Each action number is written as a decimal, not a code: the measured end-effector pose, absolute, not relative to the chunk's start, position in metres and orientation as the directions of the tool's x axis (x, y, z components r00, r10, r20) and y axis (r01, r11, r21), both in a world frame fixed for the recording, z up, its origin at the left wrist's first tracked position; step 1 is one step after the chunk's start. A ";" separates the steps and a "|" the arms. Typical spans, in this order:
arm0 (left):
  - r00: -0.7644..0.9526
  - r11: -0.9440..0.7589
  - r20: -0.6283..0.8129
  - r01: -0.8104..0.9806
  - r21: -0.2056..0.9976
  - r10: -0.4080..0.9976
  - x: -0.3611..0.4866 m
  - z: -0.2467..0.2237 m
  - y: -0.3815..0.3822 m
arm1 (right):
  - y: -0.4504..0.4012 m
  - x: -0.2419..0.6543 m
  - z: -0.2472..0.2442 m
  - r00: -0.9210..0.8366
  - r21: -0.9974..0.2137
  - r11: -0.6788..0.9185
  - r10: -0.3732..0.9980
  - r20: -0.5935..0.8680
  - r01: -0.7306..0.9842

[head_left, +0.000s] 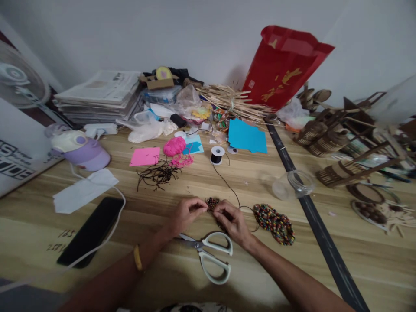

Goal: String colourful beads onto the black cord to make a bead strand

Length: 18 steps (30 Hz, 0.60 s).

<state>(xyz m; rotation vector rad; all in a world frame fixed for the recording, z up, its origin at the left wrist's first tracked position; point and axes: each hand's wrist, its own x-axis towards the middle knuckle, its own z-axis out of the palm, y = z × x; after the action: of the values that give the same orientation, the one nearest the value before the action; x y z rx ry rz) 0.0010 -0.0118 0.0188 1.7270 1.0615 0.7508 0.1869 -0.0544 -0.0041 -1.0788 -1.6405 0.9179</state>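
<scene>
Beyond the scissors (197,245), a beaded bunch (212,202) is apparently being worked. At its sides, fingers of the left hand (187,213) and right hand (233,222) are pressed together; the pinched thing cannot be told. Next, steady fingertip control seems required.

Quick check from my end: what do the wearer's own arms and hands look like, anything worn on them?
Both the left hand and right hand are ungloved, and no sleeves show on the forearms. A plain, yellow-gold band circles the left forearm; no band shows on the right. Rings are too small to tell.
</scene>
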 end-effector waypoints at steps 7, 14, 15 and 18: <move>0.489 -0.427 0.161 0.500 0.753 0.857 -0.001 0.008 -0.007 | -0.056 0.186 -0.010 -0.119 -0.974 0.186 0.978 0.170 0.133; 0.571 -0.549 0.182 0.578 0.603 0.801 0.000 0.009 -0.008 | -0.054 0.186 -0.006 -0.108 -0.975 0.191 0.978 0.178 0.117; 0.570 -0.550 0.179 0.585 0.597 0.802 0.001 0.009 -0.007 | -0.054 0.186 -0.005 -0.106 -0.973 0.199 0.977 0.187 0.118; 0.566 -0.550 0.177 0.603 0.578 0.805 0.001 0.008 -0.006 | -0.054 0.186 -0.003 -0.103 -0.966 0.219 0.973 0.207 0.135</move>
<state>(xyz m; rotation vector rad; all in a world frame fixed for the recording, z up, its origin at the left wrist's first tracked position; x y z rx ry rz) 0.0014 -0.0059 0.0076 2.3429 1.1326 0.5949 0.1856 -0.0538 -0.0033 -1.1073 -1.4760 1.0372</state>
